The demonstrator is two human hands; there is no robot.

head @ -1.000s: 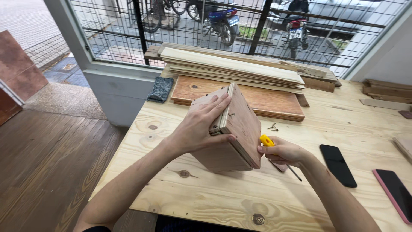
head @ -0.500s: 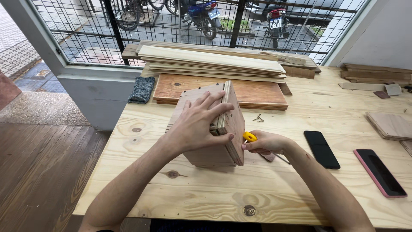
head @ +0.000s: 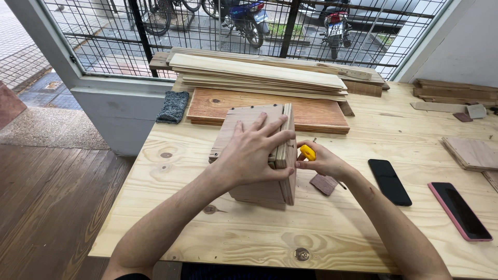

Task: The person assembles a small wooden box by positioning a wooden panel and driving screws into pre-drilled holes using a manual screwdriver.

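Right now my left hand [head: 255, 154] lies spread flat, fingers wide, over the top of the wooden box [head: 259, 150], which stands in the middle of the pale workbench [head: 218, 228]. My right hand [head: 324, 162] is pinched closed around a screwdriver with a yellow handle [head: 307, 152], held just beside the box's right edge; the tip itself is hidden from me. A small reddish scrap of wood [head: 324, 184] lies on the bench under that wrist. Further right rest two flat rectangles: a black phone [head: 389, 182] and, beyond it, a phone in a pink case [head: 459, 210]. Behind the box lies a reddish-brown board [head: 316, 111] with a stack of pale planks [head: 259, 75] on top, and a grey cloth [head: 173, 107] sits at the bench's back left corner.
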